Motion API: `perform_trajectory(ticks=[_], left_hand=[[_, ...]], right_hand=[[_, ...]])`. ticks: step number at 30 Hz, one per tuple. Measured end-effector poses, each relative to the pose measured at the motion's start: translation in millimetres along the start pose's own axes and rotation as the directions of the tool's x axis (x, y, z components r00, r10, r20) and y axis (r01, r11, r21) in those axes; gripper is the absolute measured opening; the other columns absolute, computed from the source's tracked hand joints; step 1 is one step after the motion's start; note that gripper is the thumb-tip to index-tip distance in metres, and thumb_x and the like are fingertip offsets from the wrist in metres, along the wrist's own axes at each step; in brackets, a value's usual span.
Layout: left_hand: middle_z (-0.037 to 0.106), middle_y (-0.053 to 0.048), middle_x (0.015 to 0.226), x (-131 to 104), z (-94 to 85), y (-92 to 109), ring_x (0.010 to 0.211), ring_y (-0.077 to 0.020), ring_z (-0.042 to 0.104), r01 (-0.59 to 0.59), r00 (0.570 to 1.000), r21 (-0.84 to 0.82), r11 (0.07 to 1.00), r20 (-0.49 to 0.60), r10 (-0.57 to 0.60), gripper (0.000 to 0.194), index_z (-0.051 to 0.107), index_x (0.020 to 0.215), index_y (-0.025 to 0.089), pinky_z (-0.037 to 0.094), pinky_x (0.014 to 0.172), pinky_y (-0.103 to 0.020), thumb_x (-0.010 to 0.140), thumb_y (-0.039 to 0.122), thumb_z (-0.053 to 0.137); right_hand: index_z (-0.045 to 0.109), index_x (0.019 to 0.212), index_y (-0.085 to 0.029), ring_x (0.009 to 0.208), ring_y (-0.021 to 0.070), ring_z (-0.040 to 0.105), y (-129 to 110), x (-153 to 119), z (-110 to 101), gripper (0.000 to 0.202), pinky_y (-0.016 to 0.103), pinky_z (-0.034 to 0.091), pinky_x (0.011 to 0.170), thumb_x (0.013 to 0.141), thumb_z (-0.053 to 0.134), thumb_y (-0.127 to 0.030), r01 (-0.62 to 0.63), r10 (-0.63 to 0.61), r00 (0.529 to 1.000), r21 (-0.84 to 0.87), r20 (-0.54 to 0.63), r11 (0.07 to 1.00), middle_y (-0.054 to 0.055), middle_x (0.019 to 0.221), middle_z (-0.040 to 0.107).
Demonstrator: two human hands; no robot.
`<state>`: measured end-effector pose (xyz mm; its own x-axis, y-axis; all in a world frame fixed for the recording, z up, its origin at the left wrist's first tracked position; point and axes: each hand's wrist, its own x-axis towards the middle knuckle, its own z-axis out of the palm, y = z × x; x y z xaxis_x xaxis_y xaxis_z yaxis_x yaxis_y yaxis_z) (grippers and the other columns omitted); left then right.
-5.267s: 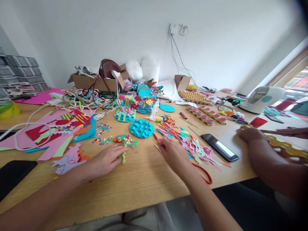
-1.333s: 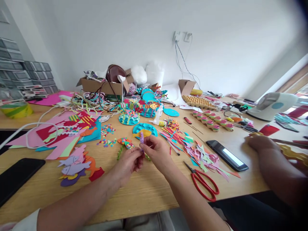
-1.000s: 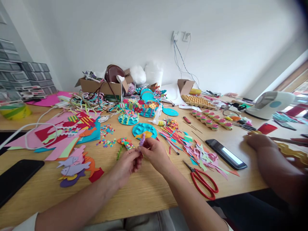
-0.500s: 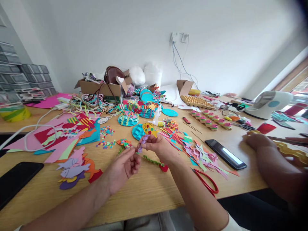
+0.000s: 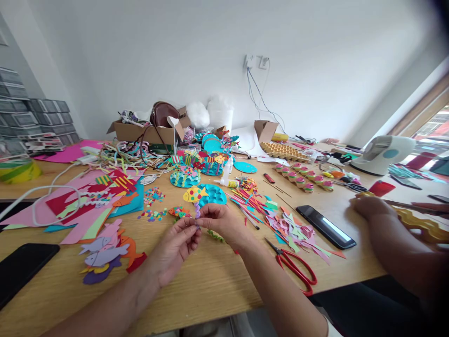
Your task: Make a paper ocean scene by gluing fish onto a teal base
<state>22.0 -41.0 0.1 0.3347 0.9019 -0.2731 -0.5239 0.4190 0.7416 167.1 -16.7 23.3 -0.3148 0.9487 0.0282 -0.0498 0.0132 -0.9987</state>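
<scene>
Between my two hands a curly purple pipe cleaner (image 5: 197,210) stands upright, topped by a yellow paper fish (image 5: 194,194) with coloured dots. My left hand (image 5: 180,238) pinches its lower end. The fingers of my right hand (image 5: 219,222) are closed on it too, just beside the left fingertips. Behind them lies a blue egg-carton base (image 5: 212,195). An orange spotted paper fish (image 5: 178,211) is just beyond my left fingers. Partly hidden under my right hand is a green twisted pipe cleaner (image 5: 214,235).
Red-handled scissors (image 5: 296,267) and a phone (image 5: 326,227) lie at right, near paper scraps (image 5: 289,229). Paper fish cutouts (image 5: 105,255) and another phone (image 5: 30,267) are at left. A glue bottle (image 5: 229,181) lies behind. Another person's hand (image 5: 368,206) holds yellow egg carton at far right.
The yellow fish has swung left and now stands above my fingertips with the purple pipe cleaner upright. My right hand has moved left and down, uncovering the blue base and the scissors' tips.
</scene>
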Motion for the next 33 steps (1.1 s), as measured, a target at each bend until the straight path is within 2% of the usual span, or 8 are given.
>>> perform_trajectory(ticks=[4, 8, 13, 18, 23, 27, 33], left_hand=[[0.063, 0.001, 0.066, 1.9, -1.4, 2.1, 0.058, -0.0064, 0.056, -0.051, 0.999, 0.048, 0.998, 0.013, 0.051, 0.026, 0.057, 0.083, 0.015, 0.042, 0.054, -0.016, 0.065, 0.017, 0.075], [0.063, 0.0, 0.068, 0.2, -2.5, 3.7, 0.059, -0.0081, 0.056, -0.102, 0.995, 0.092, 0.99, 0.031, 0.1, 0.032, 0.057, 0.085, 0.016, 0.041, 0.055, -0.018, 0.064, 0.031, 0.077], [0.062, -0.001, 0.068, -1.5, -1.4, 2.3, 0.059, -0.0093, 0.055, -0.126, 0.99, 0.186, 0.975, 0.086, 0.112, 0.034, 0.059, 0.077, 0.014, 0.039, 0.053, -0.02, 0.067, 0.042, 0.073], [0.06, 0.0, 0.066, 0.0, -1.0, 0.2, 0.056, -0.0079, 0.053, -0.113, 0.991, 0.179, 0.977, 0.089, 0.099, 0.033, 0.058, 0.078, 0.014, 0.037, 0.051, -0.02, 0.066, 0.042, 0.073], [0.058, 0.003, 0.06, 1.7, -0.6, 0.9, 0.052, -0.0067, 0.05, -0.057, 0.998, 0.158, 0.986, 0.03, 0.053, 0.037, 0.056, 0.075, 0.014, 0.034, 0.047, -0.019, 0.058, 0.039, 0.077], [0.055, 0.004, 0.056, 2.4, -1.7, 0.6, 0.049, -0.0061, 0.047, -0.023, 1.0, 0.153, 0.988, -0.004, 0.023, 0.035, 0.054, 0.075, 0.015, 0.032, 0.045, -0.018, 0.056, 0.035, 0.076], [0.048, 0.007, 0.049, 4.4, -4.0, 1.0, 0.044, -0.0046, 0.039, -0.031, 0.999, 0.268, 0.963, -0.017, 0.037, 0.025, 0.051, 0.068, 0.016, 0.027, 0.042, -0.017, 0.06, 0.033, 0.066]], right_hand=[[0.061, 0.065, -0.017, 0.057, 0.009, 0.049, -5.1, 0.5, 2.1, 0.018, 0.022, 0.036, 0.056, 0.062, 0.073, -0.03, 0.015, -0.016, 1.0, -0.117, -0.011, 0.993, -0.005, 0.06, 0.057], [0.061, 0.063, -0.017, 0.056, 0.0076, 0.046, -15.0, 0.2, 0.4, 0.021, 0.021, 0.035, 0.055, 0.058, 0.076, -0.03, 0.027, -0.028, 0.999, -0.048, -0.03, 0.999, -0.006, 0.059, 0.056], [0.061, 0.063, -0.016, 0.055, 0.0074, 0.046, -18.4, 0.6, -1.3, 0.024, 0.021, 0.035, 0.055, 0.054, 0.078, -0.03, 0.006, -0.007, 0.999, -0.024, -0.043, 1.0, -0.006, 0.058, 0.056], [0.06, 0.063, -0.016, 0.057, 0.0083, 0.048, -13.3, 1.3, 1.8, 0.02, 0.022, 0.036, 0.057, 0.058, 0.075, -0.029, 0.037, -0.04, 0.999, -0.094, -0.031, 0.995, -0.006, 0.059, 0.056], [0.058, 0.063, -0.017, 0.055, 0.0094, 0.048, -0.3, 3.3, 5.3, 0.009, 0.023, 0.037, 0.055, 0.065, 0.065, -0.022, 0.06, -0.077, 0.994, -0.21, -0.075, 0.976, -0.005, 0.058, 0.055], [0.058, 0.064, -0.018, 0.055, 0.0099, 0.048, 8.6, 3.3, 7.3, 0.008, 0.023, 0.037, 0.054, 0.067, 0.063, -0.023, 0.064, -0.095, 0.99, -0.276, -0.102, 0.959, -0.005, 0.058, 0.055], [0.057, 0.063, -0.017, 0.053, 0.009, 0.046, 7.9, 0.1, 11.6, 0.009, 0.022, 0.035, 0.051, 0.068, 0.063, -0.022, 0.007, -0.05, 0.991, -0.319, -0.125, 0.948, -0.005, 0.055, 0.053]])
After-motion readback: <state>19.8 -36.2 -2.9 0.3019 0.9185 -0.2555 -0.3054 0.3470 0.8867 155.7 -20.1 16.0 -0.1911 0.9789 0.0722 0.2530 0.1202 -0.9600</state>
